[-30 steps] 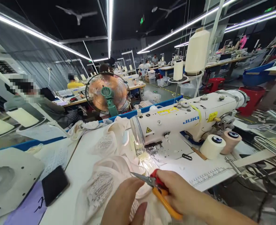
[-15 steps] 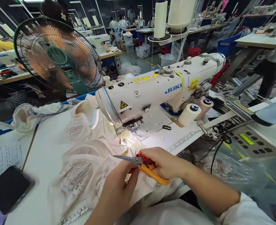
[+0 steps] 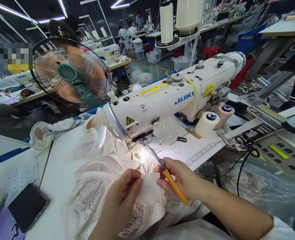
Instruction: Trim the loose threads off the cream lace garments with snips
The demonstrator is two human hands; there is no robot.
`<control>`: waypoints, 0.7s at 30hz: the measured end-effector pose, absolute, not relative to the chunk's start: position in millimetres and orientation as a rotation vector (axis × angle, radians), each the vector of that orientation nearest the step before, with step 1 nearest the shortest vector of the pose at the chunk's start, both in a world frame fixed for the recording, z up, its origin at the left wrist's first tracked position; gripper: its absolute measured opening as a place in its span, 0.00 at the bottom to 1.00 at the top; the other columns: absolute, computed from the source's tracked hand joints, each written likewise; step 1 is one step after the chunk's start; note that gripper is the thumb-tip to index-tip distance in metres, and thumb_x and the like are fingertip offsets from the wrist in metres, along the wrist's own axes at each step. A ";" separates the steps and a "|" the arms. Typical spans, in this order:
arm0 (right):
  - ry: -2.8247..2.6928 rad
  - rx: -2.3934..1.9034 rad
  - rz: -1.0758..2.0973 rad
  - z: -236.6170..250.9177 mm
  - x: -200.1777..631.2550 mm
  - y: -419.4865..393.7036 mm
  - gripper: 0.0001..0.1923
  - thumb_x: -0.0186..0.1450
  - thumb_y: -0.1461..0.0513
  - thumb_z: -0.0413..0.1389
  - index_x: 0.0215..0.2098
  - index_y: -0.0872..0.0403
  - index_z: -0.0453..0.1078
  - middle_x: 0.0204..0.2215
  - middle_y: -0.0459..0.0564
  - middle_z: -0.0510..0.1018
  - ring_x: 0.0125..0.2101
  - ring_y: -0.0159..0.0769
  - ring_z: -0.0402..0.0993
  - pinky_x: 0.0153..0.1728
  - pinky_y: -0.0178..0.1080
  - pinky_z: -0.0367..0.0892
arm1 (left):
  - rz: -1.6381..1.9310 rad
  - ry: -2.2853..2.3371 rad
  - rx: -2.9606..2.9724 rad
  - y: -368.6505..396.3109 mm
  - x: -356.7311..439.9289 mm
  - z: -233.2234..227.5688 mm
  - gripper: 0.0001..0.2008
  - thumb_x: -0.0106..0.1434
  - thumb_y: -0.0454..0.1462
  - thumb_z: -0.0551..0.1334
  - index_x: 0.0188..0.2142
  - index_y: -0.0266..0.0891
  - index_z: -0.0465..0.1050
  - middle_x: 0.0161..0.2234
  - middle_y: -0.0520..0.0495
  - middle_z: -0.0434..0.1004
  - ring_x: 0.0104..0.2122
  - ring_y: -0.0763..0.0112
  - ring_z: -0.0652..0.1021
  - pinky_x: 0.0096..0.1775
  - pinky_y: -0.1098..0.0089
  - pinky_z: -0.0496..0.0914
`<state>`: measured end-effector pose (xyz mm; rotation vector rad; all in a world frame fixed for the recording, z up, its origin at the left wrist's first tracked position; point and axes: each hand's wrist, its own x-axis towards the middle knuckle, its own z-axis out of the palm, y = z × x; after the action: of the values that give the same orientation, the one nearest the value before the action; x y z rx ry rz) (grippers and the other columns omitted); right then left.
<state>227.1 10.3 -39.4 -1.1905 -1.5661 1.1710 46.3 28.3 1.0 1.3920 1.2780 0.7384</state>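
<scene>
My right hand (image 3: 181, 178) grips orange-handled thread snips (image 3: 171, 181), their metal blades pointing up-left toward the lit needle area of the white JUKI sewing machine (image 3: 167, 100). My left hand (image 3: 122, 196) pinches a fold of cream lace fabric (image 3: 97, 186) that spreads over the white table, just left of the snips. The fabric runs under the machine's presser foot (image 3: 143, 141).
A black phone (image 3: 27, 206) lies at the table's left front. Two thread spools (image 3: 214, 118) stand right of the machine, with large cones (image 3: 187, 15) behind. A fan (image 3: 69, 71) stands at the back left. A control panel (image 3: 275, 151) and cables sit at the right. Other people work far behind.
The snips swung from pointing left to pointing up toward the needle, and my right hand shifted its grip. My left hand gathered the fabric closer. The view steadied.
</scene>
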 end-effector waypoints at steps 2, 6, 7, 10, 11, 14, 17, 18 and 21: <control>-1.562 -1.165 1.197 -35.0 223.5 11.5 0.07 0.55 0.60 0.53 0.30 0.53 0.59 0.20 0.42 0.65 0.21 0.31 0.59 0.22 0.35 0.59 | 0.739 1.259 1.341 28.4 45.3 8.1 0.10 0.55 0.43 0.64 0.27 0.39 0.69 0.20 0.55 0.64 0.21 0.78 0.62 0.22 0.78 0.56; -1.520 -1.100 1.142 -20.6 214.5 15.1 0.06 0.55 0.61 0.53 0.31 0.54 0.61 0.23 0.44 0.68 0.23 0.31 0.60 0.23 0.34 0.59 | 0.764 1.221 1.215 29.7 40.5 23.4 0.13 0.51 0.44 0.67 0.26 0.38 0.68 0.18 0.57 0.63 0.18 0.81 0.60 0.18 0.79 0.52; -1.516 -1.074 1.119 -16.1 212.3 15.9 0.07 0.55 0.62 0.53 0.32 0.54 0.62 0.24 0.44 0.68 0.23 0.31 0.61 0.23 0.33 0.59 | 0.776 1.207 1.195 29.9 38.3 27.3 0.14 0.51 0.45 0.67 0.27 0.38 0.67 0.18 0.57 0.63 0.17 0.81 0.59 0.18 0.79 0.52; -1.542 -0.986 1.055 -1.4 205.6 16.6 0.07 0.56 0.61 0.54 0.32 0.53 0.61 0.24 0.44 0.68 0.24 0.31 0.62 0.23 0.33 0.59 | 0.832 1.185 1.224 29.9 29.2 38.0 0.15 0.51 0.46 0.67 0.28 0.39 0.68 0.19 0.56 0.65 0.18 0.79 0.62 0.20 0.78 0.55; -1.559 -0.970 1.035 3.5 203.4 16.3 0.06 0.56 0.61 0.54 0.31 0.53 0.60 0.24 0.43 0.68 0.23 0.30 0.61 0.23 0.33 0.59 | 0.853 1.196 1.271 29.6 25.6 41.1 0.14 0.51 0.46 0.66 0.27 0.39 0.68 0.20 0.55 0.66 0.19 0.78 0.63 0.21 0.77 0.57; -1.603 -0.974 0.958 14.8 197.7 15.2 0.07 0.56 0.61 0.53 0.27 0.52 0.57 0.23 0.42 0.66 0.23 0.30 0.60 0.22 0.33 0.57 | 0.915 1.281 1.505 28.6 16.3 47.7 0.11 0.54 0.45 0.63 0.27 0.39 0.70 0.23 0.52 0.68 0.24 0.73 0.67 0.26 0.74 0.61; -1.644 -0.975 0.878 16.4 195.3 15.8 0.07 0.55 0.64 0.53 0.26 0.52 0.56 0.23 0.41 0.65 0.23 0.29 0.58 0.22 0.31 0.54 | 0.964 1.377 1.758 28.5 13.4 46.0 0.07 0.57 0.41 0.59 0.28 0.41 0.70 0.25 0.51 0.69 0.27 0.69 0.68 0.29 0.71 0.61; -1.663 -0.977 0.848 14.4 195.5 16.4 0.08 0.55 0.66 0.53 0.26 0.52 0.56 0.23 0.41 0.65 0.22 0.29 0.58 0.22 0.31 0.54 | 0.972 1.382 1.805 28.8 14.2 42.7 0.06 0.58 0.40 0.58 0.28 0.41 0.70 0.25 0.52 0.69 0.27 0.69 0.68 0.29 0.71 0.60; -1.704 -1.028 0.758 3.5 199.4 17.3 0.08 0.54 0.67 0.53 0.25 0.52 0.56 0.22 0.40 0.63 0.22 0.29 0.56 0.22 0.31 0.53 | 1.032 1.290 1.771 30.7 21.4 24.8 0.05 0.58 0.39 0.57 0.28 0.41 0.69 0.25 0.53 0.68 0.28 0.70 0.68 0.31 0.72 0.61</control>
<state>199.4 17.3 3.5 -1.0283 -1.7044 0.7580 21.4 30.7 24.8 1.7709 1.2896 1.0320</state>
